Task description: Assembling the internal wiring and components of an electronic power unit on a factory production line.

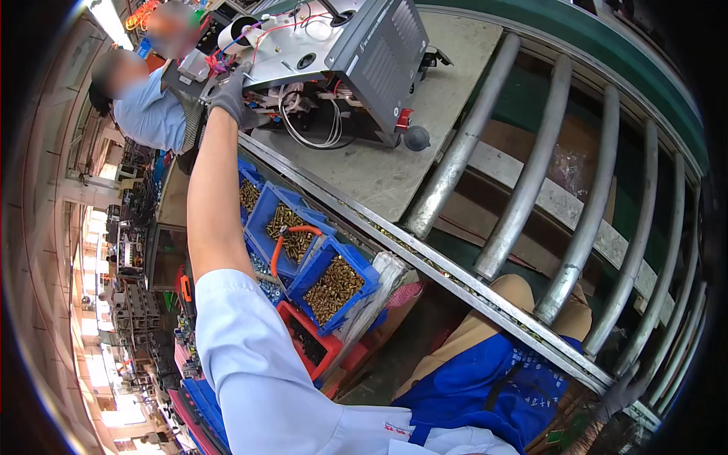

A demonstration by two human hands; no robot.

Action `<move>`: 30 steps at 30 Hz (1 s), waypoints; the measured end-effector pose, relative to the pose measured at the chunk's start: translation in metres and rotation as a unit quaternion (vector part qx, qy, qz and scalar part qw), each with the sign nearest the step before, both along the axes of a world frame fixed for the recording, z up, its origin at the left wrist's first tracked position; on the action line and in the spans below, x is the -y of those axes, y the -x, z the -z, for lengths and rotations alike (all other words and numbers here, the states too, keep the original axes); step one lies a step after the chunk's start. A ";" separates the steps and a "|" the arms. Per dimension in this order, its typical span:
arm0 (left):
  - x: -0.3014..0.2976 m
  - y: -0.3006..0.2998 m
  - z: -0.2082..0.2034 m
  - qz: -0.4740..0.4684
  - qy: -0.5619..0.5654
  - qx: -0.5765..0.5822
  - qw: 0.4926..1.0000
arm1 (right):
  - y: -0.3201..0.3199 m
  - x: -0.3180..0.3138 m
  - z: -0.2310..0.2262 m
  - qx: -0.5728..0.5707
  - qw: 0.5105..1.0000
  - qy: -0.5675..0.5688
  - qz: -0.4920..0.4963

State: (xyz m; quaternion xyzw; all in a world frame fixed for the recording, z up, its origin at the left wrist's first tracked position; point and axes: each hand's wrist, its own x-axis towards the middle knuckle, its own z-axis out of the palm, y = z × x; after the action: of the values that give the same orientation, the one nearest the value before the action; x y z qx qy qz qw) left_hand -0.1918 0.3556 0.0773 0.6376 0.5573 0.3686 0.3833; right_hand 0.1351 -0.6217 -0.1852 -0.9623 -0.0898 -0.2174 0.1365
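Observation:
A grey metal machine (383, 68) with louvred vents lies partly open on a flat board (379, 171), its wires and inner parts showing. My left hand (230, 98), in a grey glove, is at the left edge of the machine's bare metal panel (292, 61). Its fingers go up over that edge and the thumb points in below it, by a loop of pale cable (315, 133). Far to the lower right, my gloved right hand (623, 390) is at the conveyor's near rail, dark and small at the picture's rim. Its fingers are not clear.
Metal rollers (542, 163) run off to the right of the board. Below the rail stand blue bins (356, 292) of brass-coloured fasteners, a red bin (330, 345) and an orange-handled tool (282, 244). At the upper left another person in a light blue shirt (152, 114) stands close by.

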 end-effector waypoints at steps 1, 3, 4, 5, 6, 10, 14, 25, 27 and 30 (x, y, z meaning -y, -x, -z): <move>0.013 -0.023 0.013 -0.030 0.171 0.046 0.984 | 0.006 0.000 -0.013 0.001 1.000 0.005 0.011; 0.044 -0.030 0.014 -0.020 0.187 0.059 0.980 | 0.006 0.010 -0.015 -0.013 0.999 0.025 0.042; 0.052 -0.030 0.009 -0.011 0.193 0.070 0.979 | 0.006 0.008 -0.014 -0.016 0.999 0.024 0.039; 0.055 -0.031 0.005 -0.046 0.193 0.048 0.979 | 0.006 0.006 -0.014 -0.013 1.000 0.008 0.018; 0.056 -0.029 0.004 -0.049 0.192 0.046 0.979 | 0.006 0.004 -0.016 -0.009 1.000 -0.008 -0.003; 0.061 -0.030 0.004 -0.039 0.173 0.040 0.983 | 0.008 -0.002 -0.019 -0.025 0.999 -0.046 -0.002; 0.046 -0.023 0.005 -0.002 0.127 -0.021 0.992 | 0.005 -0.001 -0.020 -0.040 0.998 -0.043 0.002; 0.053 -0.016 0.004 -0.033 0.110 -0.052 0.992 | 0.007 -0.003 -0.019 -0.037 0.996 -0.086 0.002; 0.055 -0.018 0.005 -0.043 0.130 -0.063 0.989 | 0.009 -0.008 -0.027 -0.049 0.994 -0.099 -0.004; 0.064 -0.019 0.003 -0.056 0.108 -0.079 0.989 | 0.011 -0.019 -0.033 -0.055 0.995 -0.088 -0.004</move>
State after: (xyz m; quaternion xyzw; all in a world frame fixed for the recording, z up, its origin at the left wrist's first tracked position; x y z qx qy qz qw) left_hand -0.1725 0.2916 0.0746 0.5878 0.6573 0.2756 0.3829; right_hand 0.1237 -0.6031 -0.1521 -0.9567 -0.0669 -0.1709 0.2260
